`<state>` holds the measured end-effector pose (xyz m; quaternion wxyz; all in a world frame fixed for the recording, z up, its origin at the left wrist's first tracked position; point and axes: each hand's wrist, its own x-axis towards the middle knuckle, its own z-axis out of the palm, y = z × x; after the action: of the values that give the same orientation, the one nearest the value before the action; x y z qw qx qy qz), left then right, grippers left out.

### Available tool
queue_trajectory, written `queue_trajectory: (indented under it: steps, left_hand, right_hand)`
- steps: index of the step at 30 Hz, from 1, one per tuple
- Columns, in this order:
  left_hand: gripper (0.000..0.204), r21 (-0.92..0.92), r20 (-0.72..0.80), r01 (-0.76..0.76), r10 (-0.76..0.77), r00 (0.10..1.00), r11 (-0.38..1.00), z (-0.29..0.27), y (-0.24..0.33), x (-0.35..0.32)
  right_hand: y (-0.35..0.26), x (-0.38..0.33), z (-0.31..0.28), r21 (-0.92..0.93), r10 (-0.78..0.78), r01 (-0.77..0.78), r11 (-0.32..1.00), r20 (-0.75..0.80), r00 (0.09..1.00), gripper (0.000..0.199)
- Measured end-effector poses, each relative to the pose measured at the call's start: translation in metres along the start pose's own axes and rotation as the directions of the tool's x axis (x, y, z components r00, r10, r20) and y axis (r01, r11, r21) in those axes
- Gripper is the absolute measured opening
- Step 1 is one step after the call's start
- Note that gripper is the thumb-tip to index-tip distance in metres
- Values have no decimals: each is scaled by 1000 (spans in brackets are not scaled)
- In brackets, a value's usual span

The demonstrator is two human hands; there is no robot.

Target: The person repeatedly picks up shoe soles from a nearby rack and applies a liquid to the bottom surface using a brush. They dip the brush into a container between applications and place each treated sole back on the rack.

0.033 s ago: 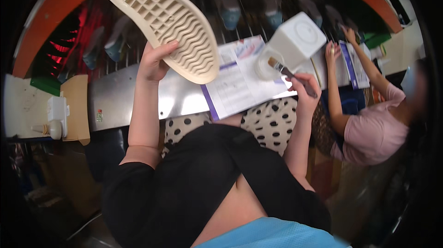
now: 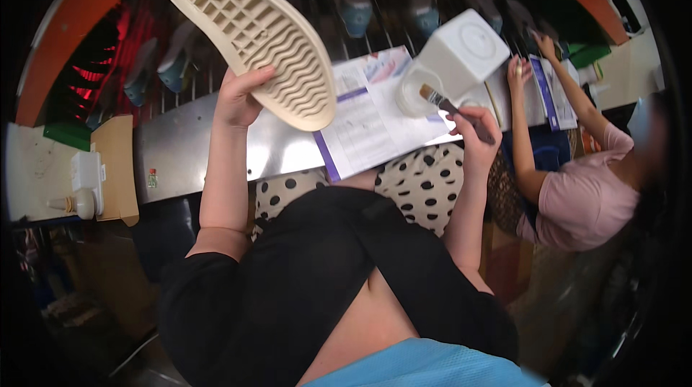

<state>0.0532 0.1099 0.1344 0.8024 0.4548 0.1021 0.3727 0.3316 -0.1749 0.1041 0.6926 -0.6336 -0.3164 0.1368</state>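
A cream shoe sole [image 2: 254, 41] is raised at the upper left, its side with the grid and wavy ribs facing me. My left hand [image 2: 244, 95] grips its edge, thumb on the ribbed side and the other fingers hidden behind. My right hand [image 2: 477, 131] is closed round the dark handle of a flat brush [image 2: 455, 112]. The brush's tan bristles point up and left, over the mouth of a clear round jar [image 2: 414, 93]. Just behind the jar stands a white square-sided plastic bottle [image 2: 468, 48]. Printed sheets with a purple edge [image 2: 382, 127] lie beneath, on the metal ledge.
Beyond the metal ledge [image 2: 180, 145] runs a dark rack of rods carrying several grey-and-blue shoe shapes [image 2: 353, 9]. At the right a co-worker in a pink top [image 2: 580, 192] reaches toward the rack. A cardboard piece [image 2: 115, 163] and a white box [image 2: 86, 171] stand at the left.
The sole and my left hand have shifted very slightly left in the picture. The brush stays over the jar, and the rack's shoe shapes sit a little further up and left.
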Motion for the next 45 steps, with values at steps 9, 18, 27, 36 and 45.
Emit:
queue_trajectory:
  steps: [9,18,27,36,45]
  left_hand:
    - [73,-253,155,335,-304,940,908,-25,-72,-29]
    - [72,-434,193,564,-539,820,703,-16,-127,-28]
    - [65,-557,303,636,-583,754,534,8,-128,-21]
    - [64,-560,383,641,-522,762,525,22,-123,-21]
    - [64,-639,465,653,-472,749,407,31,-109,-23]
  right_hand:
    - [50,13,20,-296,14,-14,955,-2,1000,10]
    - [36,5,5,25,-6,5,1000,14,1000,12]
    - [77,-8,-5,874,625,-273,402,-43,780,22]
    - [31,-8,35,744,205,-397,537,341,917,16]
    - [-2,-19,86,347,17,-125,929,299,954,11]
